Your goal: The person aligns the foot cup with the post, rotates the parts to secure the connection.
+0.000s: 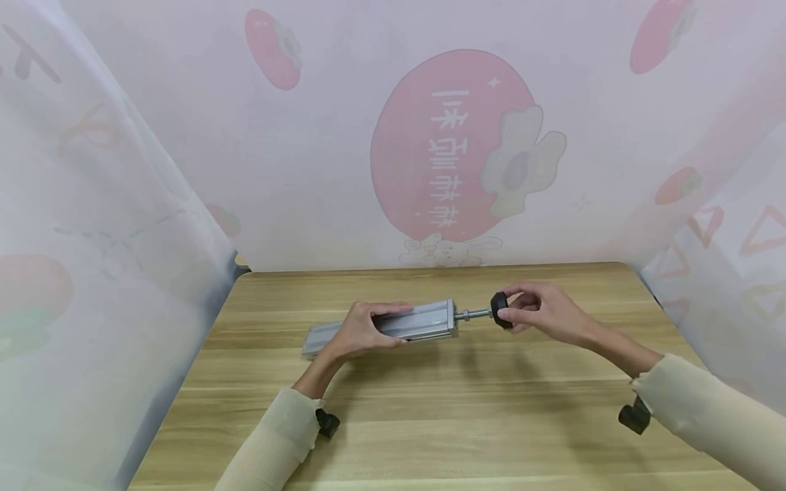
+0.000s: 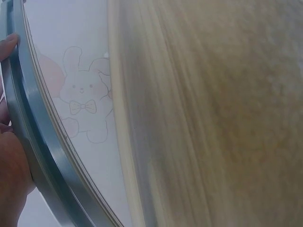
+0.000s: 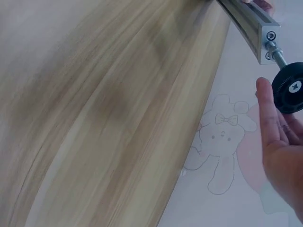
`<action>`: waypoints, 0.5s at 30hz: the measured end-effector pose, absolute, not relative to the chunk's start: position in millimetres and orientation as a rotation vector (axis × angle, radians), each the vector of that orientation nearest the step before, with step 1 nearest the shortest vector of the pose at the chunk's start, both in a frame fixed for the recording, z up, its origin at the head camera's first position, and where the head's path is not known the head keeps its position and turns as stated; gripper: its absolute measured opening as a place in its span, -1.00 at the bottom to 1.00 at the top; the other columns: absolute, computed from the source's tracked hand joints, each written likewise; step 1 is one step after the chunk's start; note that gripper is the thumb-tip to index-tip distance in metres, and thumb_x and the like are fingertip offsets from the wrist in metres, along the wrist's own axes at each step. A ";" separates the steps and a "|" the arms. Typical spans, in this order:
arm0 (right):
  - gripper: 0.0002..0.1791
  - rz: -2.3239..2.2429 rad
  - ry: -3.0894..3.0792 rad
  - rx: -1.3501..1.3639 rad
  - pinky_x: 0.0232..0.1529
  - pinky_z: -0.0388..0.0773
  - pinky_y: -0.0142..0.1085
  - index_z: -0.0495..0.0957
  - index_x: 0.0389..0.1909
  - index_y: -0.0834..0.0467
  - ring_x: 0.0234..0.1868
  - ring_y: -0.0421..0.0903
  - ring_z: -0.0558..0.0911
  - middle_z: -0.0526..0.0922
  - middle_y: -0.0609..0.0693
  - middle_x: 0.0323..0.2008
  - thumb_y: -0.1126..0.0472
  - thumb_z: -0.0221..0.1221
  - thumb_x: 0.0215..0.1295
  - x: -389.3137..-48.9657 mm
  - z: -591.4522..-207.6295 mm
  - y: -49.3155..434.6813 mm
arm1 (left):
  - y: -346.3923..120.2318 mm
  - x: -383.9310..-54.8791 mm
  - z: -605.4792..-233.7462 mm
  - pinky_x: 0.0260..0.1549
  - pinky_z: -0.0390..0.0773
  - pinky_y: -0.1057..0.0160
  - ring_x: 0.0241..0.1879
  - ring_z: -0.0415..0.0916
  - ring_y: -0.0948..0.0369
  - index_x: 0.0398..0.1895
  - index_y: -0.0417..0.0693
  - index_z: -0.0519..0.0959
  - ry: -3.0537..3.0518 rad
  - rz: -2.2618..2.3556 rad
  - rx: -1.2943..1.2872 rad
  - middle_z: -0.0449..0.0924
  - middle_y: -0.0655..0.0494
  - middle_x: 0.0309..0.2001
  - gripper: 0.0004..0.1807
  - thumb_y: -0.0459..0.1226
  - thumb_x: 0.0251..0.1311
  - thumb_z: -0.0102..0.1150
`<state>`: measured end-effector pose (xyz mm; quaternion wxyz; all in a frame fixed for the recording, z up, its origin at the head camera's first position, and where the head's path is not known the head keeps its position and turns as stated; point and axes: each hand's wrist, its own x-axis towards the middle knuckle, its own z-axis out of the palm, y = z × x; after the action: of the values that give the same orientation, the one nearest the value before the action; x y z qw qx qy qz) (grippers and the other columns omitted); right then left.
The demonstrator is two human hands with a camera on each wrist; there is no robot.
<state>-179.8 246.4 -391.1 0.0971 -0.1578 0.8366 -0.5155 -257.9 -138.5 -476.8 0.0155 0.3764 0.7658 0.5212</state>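
A long silver grooved metal bar (image 1: 430, 319) is held over the pale wood-grain tabletop (image 1: 430, 423) by the left hand (image 1: 359, 331), its thumb and fingers spread across the bar's width and gripping opposite edges. From the bar's right end a thin threaded metal rod (image 1: 475, 314) is extended, tipped with a round black ridged knob (image 1: 499, 304), which is pinched between the right hand's (image 1: 546, 314) thumb and fingers; whether the bar's left end is supported by the tabletop cannot be told.
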 end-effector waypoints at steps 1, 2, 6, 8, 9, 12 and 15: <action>-0.42 -1.536 2.446 -0.430 -0.16 0.78 -0.07 0.48 0.30 0.42 -0.23 0.09 0.83 0.79 0.23 -0.16 0.11 0.34 0.47 -180.2 -389.8 245.9 | -138.5 -258.0 -476.8 0.31 0.55 0.14 0.27 0.64 0.09 0.17 0.02 0.77 2.385 1.620 1.173 0.73 0.07 0.20 -0.33 -0.40 -0.15 0.71; -0.41 -1.536 2.423 -0.398 -0.16 0.78 -0.05 0.48 0.29 0.43 -0.24 0.11 0.83 0.79 0.25 -0.16 0.07 0.31 0.49 -180.6 -388.6 245.4 | -138.5 -258.0 -476.8 0.31 0.55 0.13 0.27 0.64 0.08 0.17 0.01 0.77 2.387 1.619 1.175 0.73 0.06 0.20 -0.33 -0.40 -0.15 0.71; -0.43 -1.488 2.382 -0.296 -0.21 0.79 -0.01 0.56 0.21 0.39 -0.26 0.18 0.83 0.79 0.28 -0.21 -0.07 0.19 0.57 -181.6 -384.3 243.3 | -138.4 -258.1 -476.5 0.31 0.55 0.14 0.27 0.64 0.09 0.17 0.01 0.78 2.384 1.620 1.170 0.74 0.08 0.19 -0.33 -0.40 -0.16 0.71; -0.41 -1.460 2.376 -0.242 -0.23 0.79 0.01 0.62 0.14 0.35 -0.28 0.17 0.83 0.79 0.29 -0.25 -0.15 0.15 0.59 -181.9 -382.9 241.9 | -138.4 -258.1 -476.3 0.31 0.54 0.15 0.27 0.64 0.11 0.17 0.02 0.78 2.380 1.619 1.162 0.74 0.10 0.18 -0.33 -0.39 -0.15 0.71; -0.38 -1.448 2.372 -0.218 -0.23 0.79 0.01 0.63 0.13 0.34 -0.29 0.17 0.83 0.80 0.28 -0.27 -0.19 0.13 0.59 -181.8 -381.8 241.3 | -138.3 -258.2 -476.3 0.31 0.54 0.16 0.28 0.64 0.12 0.17 0.03 0.78 2.378 1.619 1.161 0.74 0.10 0.18 -0.33 -0.39 -0.15 0.71; -0.32 -1.428 2.348 -0.140 -0.24 0.78 0.03 0.67 0.00 0.34 -0.34 0.12 0.83 0.81 0.25 -0.32 -0.27 0.07 0.59 -181.5 -379.0 239.0 | -138.2 -258.5 -476.5 0.31 0.54 0.18 0.28 0.64 0.13 0.17 0.01 0.77 2.364 1.623 1.167 0.75 0.11 0.17 -0.34 -0.38 -0.14 0.70; -0.28 -1.408 2.342 -0.110 -0.25 0.78 0.02 0.67 -0.11 0.38 -0.37 0.08 0.83 0.81 0.24 -0.34 -0.29 0.03 0.60 -181.2 -376.2 237.4 | -138.3 -258.2 -476.8 0.31 0.55 0.18 0.28 0.64 0.11 0.18 -0.01 0.77 2.357 1.628 1.182 0.75 0.09 0.17 -0.33 -0.40 -0.14 0.70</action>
<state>-181.2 237.4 -376.2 0.2022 -0.0392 0.8386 -0.5042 -258.2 -138.3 -476.8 0.0211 0.3813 0.7604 0.5253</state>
